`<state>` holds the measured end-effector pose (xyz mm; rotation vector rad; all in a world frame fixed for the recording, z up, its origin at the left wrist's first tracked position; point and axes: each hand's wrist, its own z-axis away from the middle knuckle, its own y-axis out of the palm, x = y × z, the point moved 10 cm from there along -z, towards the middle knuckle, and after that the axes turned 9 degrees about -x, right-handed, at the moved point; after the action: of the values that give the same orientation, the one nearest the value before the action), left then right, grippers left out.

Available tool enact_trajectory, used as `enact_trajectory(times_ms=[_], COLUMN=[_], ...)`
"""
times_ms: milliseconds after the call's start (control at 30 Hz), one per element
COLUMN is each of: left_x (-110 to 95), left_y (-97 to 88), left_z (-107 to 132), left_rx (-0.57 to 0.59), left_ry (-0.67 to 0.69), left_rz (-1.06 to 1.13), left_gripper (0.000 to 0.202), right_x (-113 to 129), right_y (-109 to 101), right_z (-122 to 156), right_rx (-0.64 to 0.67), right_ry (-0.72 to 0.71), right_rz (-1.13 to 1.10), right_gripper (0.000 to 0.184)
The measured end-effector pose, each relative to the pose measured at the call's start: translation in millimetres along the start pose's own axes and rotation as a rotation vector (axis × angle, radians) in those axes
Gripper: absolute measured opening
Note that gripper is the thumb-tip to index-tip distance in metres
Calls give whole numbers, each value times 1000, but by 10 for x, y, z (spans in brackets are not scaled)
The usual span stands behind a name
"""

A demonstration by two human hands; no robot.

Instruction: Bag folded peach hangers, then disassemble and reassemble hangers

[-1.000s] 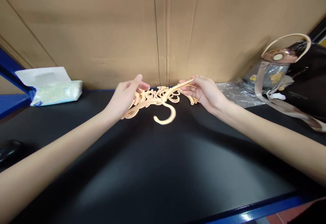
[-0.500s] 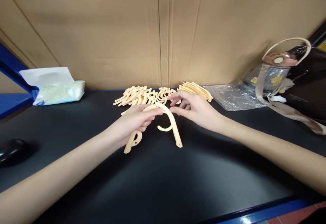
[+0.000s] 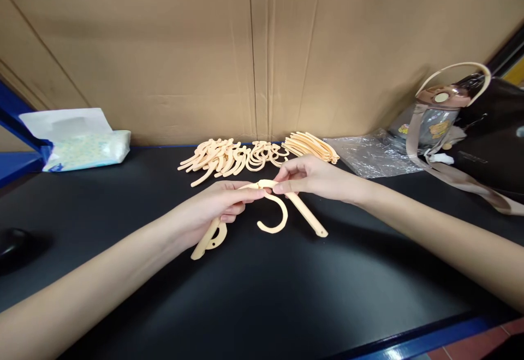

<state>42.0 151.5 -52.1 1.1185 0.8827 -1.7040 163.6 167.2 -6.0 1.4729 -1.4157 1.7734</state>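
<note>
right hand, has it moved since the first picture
Yes: judged against the clear plastic sheet, the right hand has moved leftward and nearer the person, farther from the sheet.

The right hand's grip (image 3: 308, 178), apart from the hanger (image 3: 267, 183) half a second before, now pinched the top of its right-hand bar (image 3: 309, 216); that bar had swung outward, clear of the hook (image 3: 285, 213).

Two hands (image 3: 223, 199) (image 3: 301, 177), one hook (image 3: 285, 213) and two hanger arms (image 3: 204, 240) (image 3: 309, 215) are counted in front; three heaps of overlapping pieces (image 3: 216, 155) (image 3: 257, 158) (image 3: 311, 146) are counted behind; also counted are one bottle (image 3: 446, 119), one packet (image 3: 88, 149), one plastic sheet (image 3: 368, 158), one bag (image 3: 495, 147) and one dark rounded object (image 3: 14, 242)
</note>
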Motion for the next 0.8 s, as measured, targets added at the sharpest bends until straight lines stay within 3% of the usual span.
enact_trajectory(times_ms=[100, 167, 233, 300, 400, 500, 600, 700, 800], left_x=[32, 12, -10, 18, 59, 12, -63, -82, -62], left_y=[-95, -81, 40, 161, 220, 210, 197, 227, 238], left_z=[-10, 1, 31, 75, 117, 117, 110, 127, 135], left_rx=[-107, -121, -37, 54, 95, 81, 33, 16, 26], left_ry=[-25, 9, 41, 12, -50, -23, 62, 111, 107], left_rz=[8, 22, 51, 70, 45, -30, -109, -142, -116], left_gripper=[37, 35, 34, 35, 32, 29, 26, 23, 24], right_x=[41, 172, 325, 373, 344, 296, 183, 104, 147], right_y=[11, 25, 134, 327, 521, 548, 459, 163, -315], right_z=[14, 63, 151, 234, 304, 288, 217, 109, -52], right_rx=[-32, -115, -177, -150, -74, -25, 69, 29, -189], right_ry=[-38, -179, -373, -529, -638, -583, -386, -192, -139], right_rz=[91, 391, 822, 1160, 1351, 1357, 1200, 1038, 977], right_gripper=[19, 16, 18, 20, 27, 24, 16, 15, 30])
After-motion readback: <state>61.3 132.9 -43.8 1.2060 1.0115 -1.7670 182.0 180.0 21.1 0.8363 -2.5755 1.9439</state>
